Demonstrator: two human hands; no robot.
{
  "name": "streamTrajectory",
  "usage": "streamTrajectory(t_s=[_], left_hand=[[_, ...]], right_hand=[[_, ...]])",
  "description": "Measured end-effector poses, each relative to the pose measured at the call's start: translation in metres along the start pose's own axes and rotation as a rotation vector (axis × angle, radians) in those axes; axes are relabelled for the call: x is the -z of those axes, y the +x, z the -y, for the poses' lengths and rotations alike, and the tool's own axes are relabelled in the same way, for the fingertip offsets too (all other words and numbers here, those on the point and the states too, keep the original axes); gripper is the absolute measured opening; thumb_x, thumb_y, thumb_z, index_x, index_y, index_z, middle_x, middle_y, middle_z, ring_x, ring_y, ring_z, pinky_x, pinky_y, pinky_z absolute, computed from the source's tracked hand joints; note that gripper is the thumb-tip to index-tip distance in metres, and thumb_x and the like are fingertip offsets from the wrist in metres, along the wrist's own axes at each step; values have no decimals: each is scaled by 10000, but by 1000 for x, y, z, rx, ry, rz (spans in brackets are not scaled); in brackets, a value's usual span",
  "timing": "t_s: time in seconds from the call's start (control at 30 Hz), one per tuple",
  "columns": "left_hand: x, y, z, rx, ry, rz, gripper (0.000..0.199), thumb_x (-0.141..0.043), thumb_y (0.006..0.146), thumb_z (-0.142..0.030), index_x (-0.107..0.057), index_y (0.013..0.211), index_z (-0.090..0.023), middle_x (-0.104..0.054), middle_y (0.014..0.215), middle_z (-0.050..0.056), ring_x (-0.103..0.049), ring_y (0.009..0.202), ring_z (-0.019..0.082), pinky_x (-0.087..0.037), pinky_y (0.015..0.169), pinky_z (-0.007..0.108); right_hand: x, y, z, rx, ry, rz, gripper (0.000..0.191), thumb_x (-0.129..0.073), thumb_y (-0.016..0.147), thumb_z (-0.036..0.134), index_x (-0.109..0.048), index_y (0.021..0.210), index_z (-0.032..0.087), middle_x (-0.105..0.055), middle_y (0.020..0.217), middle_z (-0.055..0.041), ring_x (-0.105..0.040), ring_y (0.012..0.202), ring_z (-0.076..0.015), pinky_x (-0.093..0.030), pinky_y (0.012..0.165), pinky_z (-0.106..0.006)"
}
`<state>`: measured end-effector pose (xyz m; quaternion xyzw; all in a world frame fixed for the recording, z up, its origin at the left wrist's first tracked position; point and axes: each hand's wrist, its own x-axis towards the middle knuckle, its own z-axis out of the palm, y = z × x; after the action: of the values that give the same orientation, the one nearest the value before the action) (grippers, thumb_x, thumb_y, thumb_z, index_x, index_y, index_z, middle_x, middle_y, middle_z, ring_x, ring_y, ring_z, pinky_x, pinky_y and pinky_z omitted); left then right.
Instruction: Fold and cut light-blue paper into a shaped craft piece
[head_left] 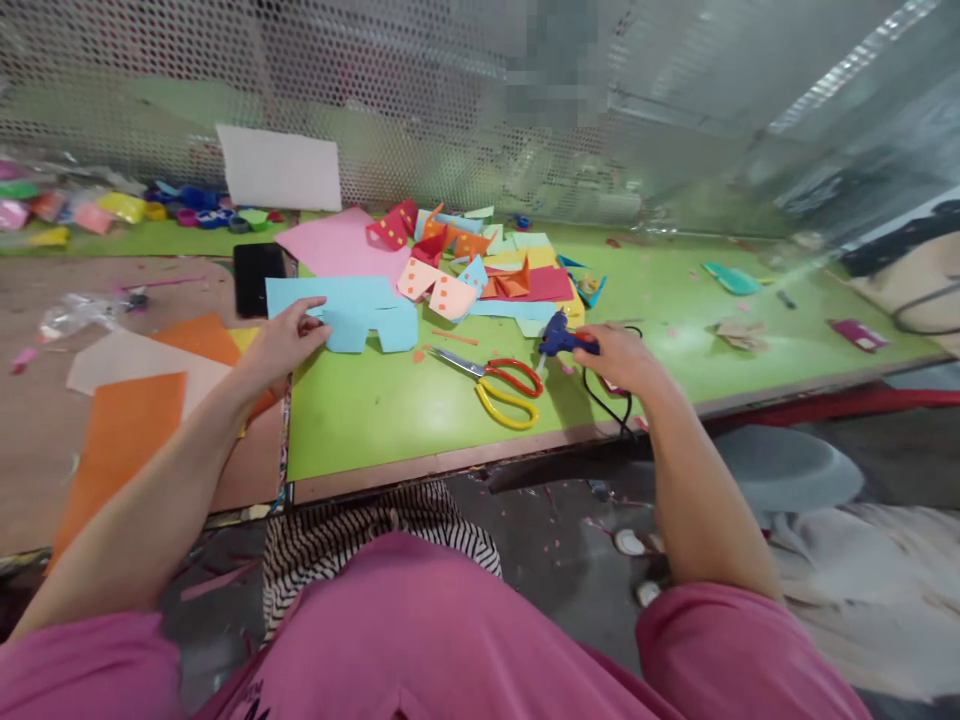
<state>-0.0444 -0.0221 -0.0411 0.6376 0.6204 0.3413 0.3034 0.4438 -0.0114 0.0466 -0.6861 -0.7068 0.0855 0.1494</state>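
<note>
My left hand [292,338] has its fingers closed on the left part of a light blue paper piece [375,328] with a notch cut in its lower edge. My right hand [615,355] is wrapped around the handle of a blue glue gun [561,337], whose nozzle points down at the green table top [375,420]. Between the hands lie scissors [480,375] with one red and one yellow handle loop. Just beyond the blue piece sits a pale pink cutout [442,290] with orange dots.
Colored paper scraps [529,285] and a pink sheet [345,245] lie behind. A black phone [259,278] and orange sheets [127,440] are at left. The black cord [604,405] hangs over the front edge. A perforated metal screen [420,100] stands at the back.
</note>
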Motion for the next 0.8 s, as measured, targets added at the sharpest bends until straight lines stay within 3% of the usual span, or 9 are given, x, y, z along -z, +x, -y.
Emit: streamTrajectory(t_s=[0.17, 0.2, 0.27, 0.33, 0.4, 0.5, 0.57, 0.67, 0.8], left_hand=[[-3, -1, 0, -3, -58, -21, 639, -621, 790, -436, -633, 1366, -159, -745, 1040, 103, -698, 969, 226, -527, 976, 392], [-4, -2, -1, 4, -58, -25, 627, -619, 789, -428, -642, 1356, -161, -747, 1033, 100, -697, 962, 224, -526, 971, 388], [-6, -3, -2, 16, -46, -43, 589, -616, 790, -410, -661, 1331, -182, -754, 1021, 85, -697, 942, 217, -527, 953, 375], [-9, -5, -5, 22, -22, -69, 543, -614, 792, -393, -678, 1301, -215, -764, 1008, 60, -696, 923, 210, -524, 941, 363], [-10, -7, -8, 26, -15, -82, 523, -614, 795, -382, -678, 1292, -233, -776, 1001, 41, -699, 920, 207, -521, 932, 350], [-12, -9, -13, 52, -46, -80, 534, -622, 796, -384, -669, 1301, -216, -788, 995, 41, -711, 929, 213, -523, 919, 335], [-14, -9, -14, 62, -64, -76, 538, -625, 793, -384, -670, 1300, -207, -795, 994, 40, -717, 938, 214, -524, 917, 327], [-15, -8, -14, 57, -73, -80, 538, -621, 790, -371, -668, 1302, -210, -800, 987, 29, -723, 944, 212, -520, 935, 330], [-17, -8, -14, 62, -80, -106, 517, -622, 795, -362, -681, 1286, -213, -802, 963, 28, -726, 922, 211, -526, 924, 335]], right_hand=[[6, -17, 28, -5, 366, -31, 398, -493, 901, 522, -710, 988, 200, -706, 876, -145, -658, 684, -168, -468, 581, -366], [1, -23, 42, -18, 588, -14, 403, -552, 858, 531, -710, 1030, 203, -693, 874, -119, -648, 670, -166, -454, 554, -346], [-13, -36, 79, 24, 872, 133, 438, -743, 718, 457, -704, 1104, 256, -655, 849, -29, -592, 617, -135, -426, 509, -291], [-33, -47, 120, 177, 929, 374, 483, -850, 627, 376, -709, 1075, 267, -634, 816, 7, -566, 627, -128, -461, 531, -276], [-52, -52, 159, 303, 952, 559, 439, -826, 696, 401, -698, 1089, 255, -646, 869, -5, -589, 701, -141, -517, 611, -293], [-76, -49, 197, 313, 1101, 634, 374, -698, 814, 480, -660, 1100, 240, -679, 1000, -46, -619, 777, -154, -551, 630, -300], [-88, -42, 209, 254, 1145, 647, 378, -679, 814, 501, -648, 1069, 223, -692, 1038, -67, -627, 809, -156, -551, 608, -280], [-102, -29, 215, 181, 1093, 566, 403, -730, 773, 541, -635, 983, 211, -684, 931, -47, -591, 718, -123, -518, 545, -240], [-115, -20, 214, 200, 1028, 460, 462, -739, 747, 624, -632, 922, 210, -688, 885, -34, -605, 701, -125, -508, 497, -226]])
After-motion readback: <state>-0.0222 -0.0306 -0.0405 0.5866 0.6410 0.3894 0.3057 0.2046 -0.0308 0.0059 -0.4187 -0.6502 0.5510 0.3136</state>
